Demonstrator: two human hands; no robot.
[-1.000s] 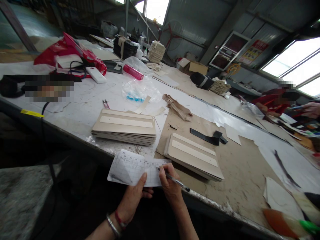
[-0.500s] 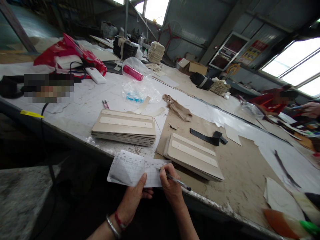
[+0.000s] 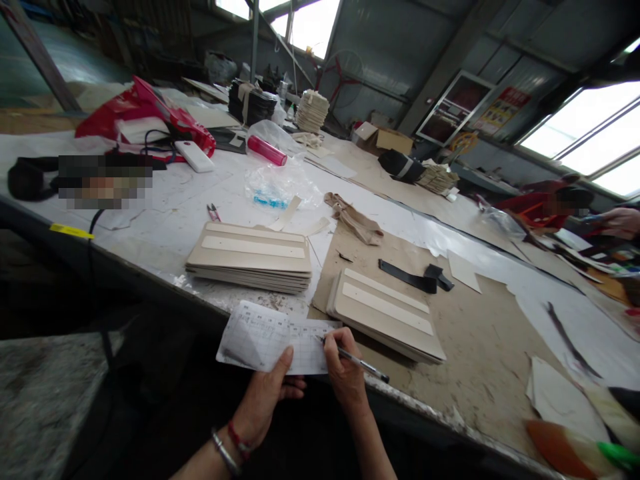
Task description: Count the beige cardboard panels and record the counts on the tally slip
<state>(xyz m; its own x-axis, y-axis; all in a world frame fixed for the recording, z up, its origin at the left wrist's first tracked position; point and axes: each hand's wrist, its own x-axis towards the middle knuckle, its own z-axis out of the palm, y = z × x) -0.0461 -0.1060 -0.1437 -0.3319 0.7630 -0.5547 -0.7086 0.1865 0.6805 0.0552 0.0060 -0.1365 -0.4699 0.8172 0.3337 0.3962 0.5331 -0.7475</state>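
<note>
An open paper booklet (image 3: 265,337) with a printed grid and handwriting is at the table's front edge. My left hand (image 3: 267,393) grips its lower edge, thumb on top and fingers underneath. A pen (image 3: 363,364) is pinched in my right hand (image 3: 346,370), its tip over the booklet's right page. Just beyond the booklet lies a stack of beige panels (image 3: 250,257) with pale strips on top. A second stack of beige panels (image 3: 385,310) sits to the right of it, close to my right hand.
Small pink-handled snips (image 3: 213,213) lie behind the left stack. A black strap (image 3: 407,275) and a tan cloth piece (image 3: 355,220) rest farther back. A pink bottle (image 3: 267,151), plastic bags and a red bag (image 3: 145,117) are at the far left. A person in red (image 3: 535,203) is at the right.
My right hand has shifted slightly to the right with the pen across the page. My left hand and the booklet stay nearly in place; the view has tilted a little.
</note>
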